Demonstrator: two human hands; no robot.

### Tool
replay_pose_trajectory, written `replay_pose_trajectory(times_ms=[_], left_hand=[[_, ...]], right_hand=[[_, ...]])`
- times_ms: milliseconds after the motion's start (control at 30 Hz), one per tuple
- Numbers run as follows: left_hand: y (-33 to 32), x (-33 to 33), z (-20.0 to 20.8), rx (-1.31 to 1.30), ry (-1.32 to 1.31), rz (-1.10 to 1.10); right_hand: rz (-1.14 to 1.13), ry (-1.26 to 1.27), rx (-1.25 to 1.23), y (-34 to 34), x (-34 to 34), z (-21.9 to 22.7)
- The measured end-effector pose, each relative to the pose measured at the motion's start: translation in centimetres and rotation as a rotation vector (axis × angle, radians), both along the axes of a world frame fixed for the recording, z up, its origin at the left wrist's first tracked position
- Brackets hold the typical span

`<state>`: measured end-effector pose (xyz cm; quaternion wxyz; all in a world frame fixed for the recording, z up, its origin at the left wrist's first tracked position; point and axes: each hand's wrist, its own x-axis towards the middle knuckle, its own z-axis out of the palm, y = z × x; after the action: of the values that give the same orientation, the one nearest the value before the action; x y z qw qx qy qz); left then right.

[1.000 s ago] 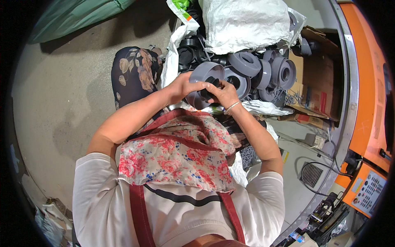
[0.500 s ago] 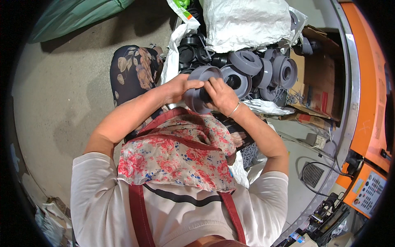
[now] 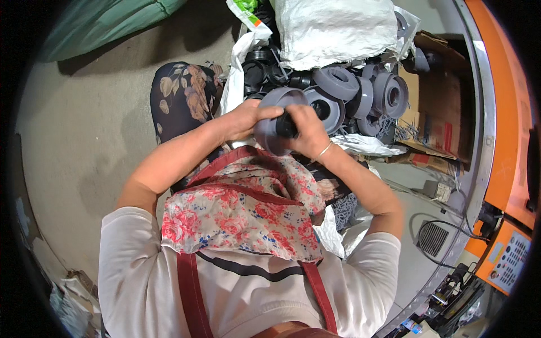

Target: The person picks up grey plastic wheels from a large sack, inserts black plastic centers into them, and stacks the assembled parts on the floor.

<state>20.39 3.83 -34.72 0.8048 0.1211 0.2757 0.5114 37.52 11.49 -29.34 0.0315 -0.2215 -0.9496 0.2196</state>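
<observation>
Above my lap is a grey plastic ring-shaped part [image 3: 273,141] with a wide flange, tilted toward me. My left hand [image 3: 248,119] grips its left edge, the thumb reaching over toward the middle. A round black plastic piece [image 3: 286,125] sits at the grey part's centre. Closed around that black piece is my right hand [image 3: 307,130], slightly blurred, its fingertips partly hidden. Just beyond, several more grey ring parts [image 3: 337,83] lie heaped, next to a pile of black plastic rings [image 3: 256,71].
A white woven sack [image 3: 338,31] covers the far side of the pile. To the right stand an open cardboard box [image 3: 445,112] and an orange machine [image 3: 510,141] with a button panel [image 3: 509,256]. A cable [image 3: 422,225] runs there. A green bundle [image 3: 107,28] lies far left.
My right hand has shifted and turned slightly over the grey part, showing more of the black piece. The left hand keeps its grip, almost unmoved.
</observation>
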Motion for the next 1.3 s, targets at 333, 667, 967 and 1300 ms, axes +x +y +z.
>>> replay_pose_trajectory(times_ms=[333,667,967,1300], left_hand=[[0.6,0.3,-1.6,-0.071,0.054,-0.103],[0.8,0.7,-2.0,-0.127,0.481,-0.178],[0.1,1.2,-1.2,-0.019,-0.023,-0.041],[-0.3,1.1,-0.9,0.019,-0.089,0.028]], right_hand=[[0.173,-0.097,0.056,-0.5,1.0,0.5],[0.567,0.126,0.388,-2.2,1.7,-0.9],[-0.341,-0.166,-0.151,-0.8,0.6,1.0],[-0.342,-0.036,-0.053,-0.6,1.3,0.9]])
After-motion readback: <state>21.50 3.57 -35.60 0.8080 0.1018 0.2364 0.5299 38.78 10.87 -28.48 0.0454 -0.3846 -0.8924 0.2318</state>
